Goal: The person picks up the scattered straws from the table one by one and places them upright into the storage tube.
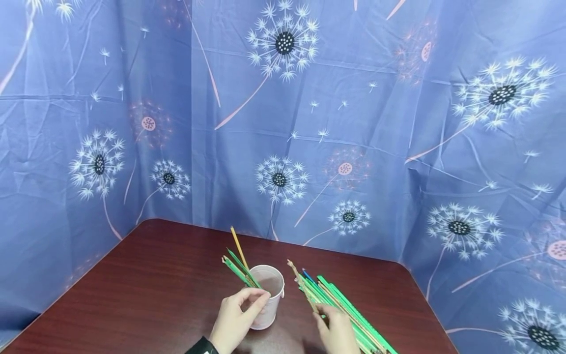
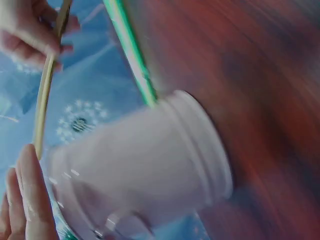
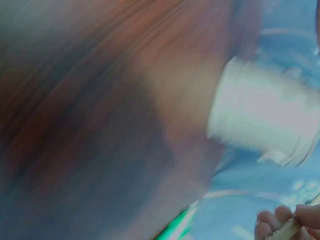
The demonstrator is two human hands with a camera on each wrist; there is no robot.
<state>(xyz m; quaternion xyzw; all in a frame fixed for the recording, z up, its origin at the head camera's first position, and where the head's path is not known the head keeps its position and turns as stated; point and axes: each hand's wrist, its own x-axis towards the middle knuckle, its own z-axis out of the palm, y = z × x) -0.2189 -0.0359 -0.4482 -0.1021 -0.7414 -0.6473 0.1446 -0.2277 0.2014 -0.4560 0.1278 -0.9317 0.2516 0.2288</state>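
A small pale bucket-shaped cup (image 1: 267, 314) stands on the table, with several green pencils (image 1: 239, 270) and a yellow pencil (image 1: 239, 246) leaning left out of it. My left hand (image 1: 236, 317) is at the near left of its rim, thumb and index fingertips close together. In the left wrist view the left fingers (image 2: 32, 200) look straight beside the rim. To the right of the cup, my right hand (image 1: 338, 329) pinches a tan pencil (image 1: 300, 282), far end raised toward the back. The right wrist view, blurred, shows the right fingertips (image 3: 280, 220) around that pencil.
Under and beside the right hand lies a loose pile of green pencils (image 1: 345, 302), with tan ones and a blue pencil (image 1: 308, 275) among them. A blue dandelion-print curtain (image 1: 292, 137) hangs behind the dark wooden table (image 1: 177, 275).
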